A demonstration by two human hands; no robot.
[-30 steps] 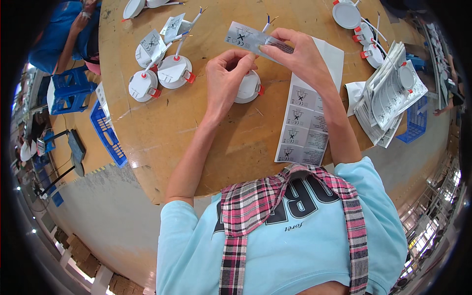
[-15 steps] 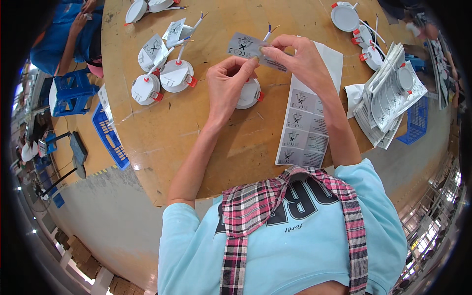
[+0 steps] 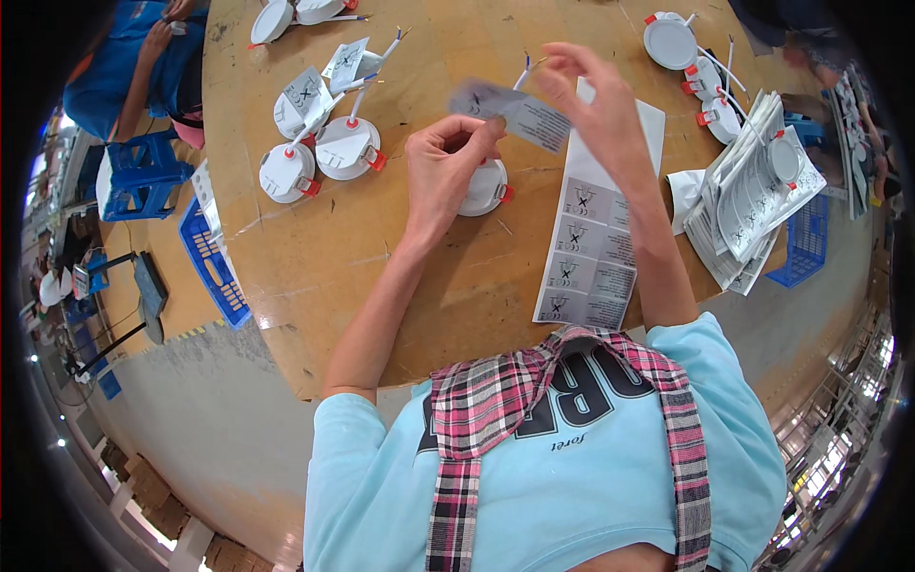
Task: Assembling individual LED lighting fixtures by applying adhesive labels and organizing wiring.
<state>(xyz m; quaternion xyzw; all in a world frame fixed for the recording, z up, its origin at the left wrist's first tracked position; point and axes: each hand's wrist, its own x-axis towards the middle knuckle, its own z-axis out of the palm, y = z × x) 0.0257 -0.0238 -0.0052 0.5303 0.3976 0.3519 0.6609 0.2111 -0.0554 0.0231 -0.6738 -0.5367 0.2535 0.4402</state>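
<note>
A grey printed sticker label hangs over the table, its lower edge pinched between thumb and forefinger of my left hand. Beneath that hand lies a round white downlight with a red clip, partly hidden. Its cable rises behind the label, showing bare wire ends. My right hand is raised off the label's right end, fingers bent and apart, with nothing visible in them. Under my right forearm lies a white backing sheet with several grey labels.
More white downlights stand at left, some with labels on their cables; others lie far right. A stack of label sheets lies at the right edge, a downlight on it. A blue basket is left. Another person works far left.
My right hand has let go of the label and moved up and right. The label's right end has swung down slightly, while my left hand keeps its pinch.
</note>
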